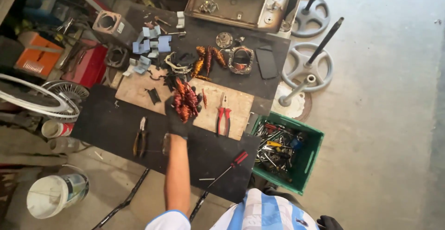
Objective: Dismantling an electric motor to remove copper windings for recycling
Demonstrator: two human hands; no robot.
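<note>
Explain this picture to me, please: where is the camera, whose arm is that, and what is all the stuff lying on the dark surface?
There is no machine here. A camera worn on a person's head looks down, so the arm reaching up from the bottom is the person's own. The left hand, in a dark glove, rests at a bundle of copper wire coils on a wooden board; whether it grips the coils I cannot tell. The right hand, also gloved, sits low at the bottom edge and seems to hold nothing.

On the dark mat lie dark pliers and a red-handled screwdriver. Red-handled pliers lie on the board. More copper coils lie further up. A green crate of tools stands to the right, a white bucket at lower left.
</note>
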